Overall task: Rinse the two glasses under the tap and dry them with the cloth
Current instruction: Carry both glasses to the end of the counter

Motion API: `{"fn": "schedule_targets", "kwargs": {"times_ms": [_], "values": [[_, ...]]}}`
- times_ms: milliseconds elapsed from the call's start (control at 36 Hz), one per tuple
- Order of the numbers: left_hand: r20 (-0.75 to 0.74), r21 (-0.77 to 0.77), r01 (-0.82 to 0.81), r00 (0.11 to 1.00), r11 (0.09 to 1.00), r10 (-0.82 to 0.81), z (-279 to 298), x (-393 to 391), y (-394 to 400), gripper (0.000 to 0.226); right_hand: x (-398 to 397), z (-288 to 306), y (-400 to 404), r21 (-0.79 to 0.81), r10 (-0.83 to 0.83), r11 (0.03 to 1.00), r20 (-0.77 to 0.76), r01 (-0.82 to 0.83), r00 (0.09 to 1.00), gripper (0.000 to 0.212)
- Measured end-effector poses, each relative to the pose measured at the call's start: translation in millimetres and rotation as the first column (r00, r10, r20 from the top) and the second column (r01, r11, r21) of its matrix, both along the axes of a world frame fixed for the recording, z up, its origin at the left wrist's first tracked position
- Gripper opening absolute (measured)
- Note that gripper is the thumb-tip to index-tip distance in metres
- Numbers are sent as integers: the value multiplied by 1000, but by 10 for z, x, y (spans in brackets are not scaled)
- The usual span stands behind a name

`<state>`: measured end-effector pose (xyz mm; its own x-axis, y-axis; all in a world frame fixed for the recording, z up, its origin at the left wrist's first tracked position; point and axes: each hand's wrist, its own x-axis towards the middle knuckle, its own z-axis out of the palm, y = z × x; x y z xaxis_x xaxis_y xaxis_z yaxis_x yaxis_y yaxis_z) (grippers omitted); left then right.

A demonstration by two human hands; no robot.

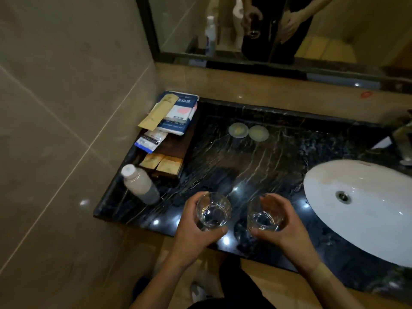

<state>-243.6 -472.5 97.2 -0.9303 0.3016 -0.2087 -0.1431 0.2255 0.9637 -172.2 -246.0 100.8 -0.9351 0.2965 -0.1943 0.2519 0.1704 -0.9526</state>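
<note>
Two clear, upright glasses are held over the front edge of a black marble counter (256,157). My left hand (196,233) grips the left glass (213,211) from the side. My right hand (287,228) wraps around the right glass (263,216). A white oval sink (365,210) lies to the right, with its drain (343,196) visible. Part of the metal tap (403,139) shows at the right edge. I see no cloth.
A plastic bottle with a white cap (140,186) stands left of my left hand. A wooden tray (171,143) of packets and sachets sits at the back left. Two round paper coasters (248,131) lie behind. A mirror (278,27) hangs above.
</note>
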Motion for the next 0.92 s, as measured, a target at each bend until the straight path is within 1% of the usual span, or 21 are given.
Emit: {"fn": "schedule_targets", "kwargs": {"times_ms": [83,194,306,361,472,722,917], "values": [[13,-13,46,999,999,-46,-34,-198,181,84,-104,-40,140,-11,-51,999,-6,51,999,85],[-8,-21,85,996,996,-85,-48,-463,477,83,-273,-88,365,-9,-106,994,-10,106,994,85],[6,-22,113,994,993,-113,-38,-678,753,84,-445,-116,622,-6,-116,993,12,116,993,87],[24,-30,103,995,994,-102,-48,-771,868,85,-520,-131,741,-1,-117,993,14,117,993,89],[67,-36,107,992,994,-105,-95,-971,1053,89,-681,-153,898,23,-132,991,14,132,991,87],[46,-100,179,984,979,-175,-211,-1368,1304,87,-1003,-350,1090,20,-137,991,75,136,988,90],[61,-116,209,977,971,-203,-285,-1743,1363,89,-1358,-449,1135,17,-129,992,111,128,985,90]]}}
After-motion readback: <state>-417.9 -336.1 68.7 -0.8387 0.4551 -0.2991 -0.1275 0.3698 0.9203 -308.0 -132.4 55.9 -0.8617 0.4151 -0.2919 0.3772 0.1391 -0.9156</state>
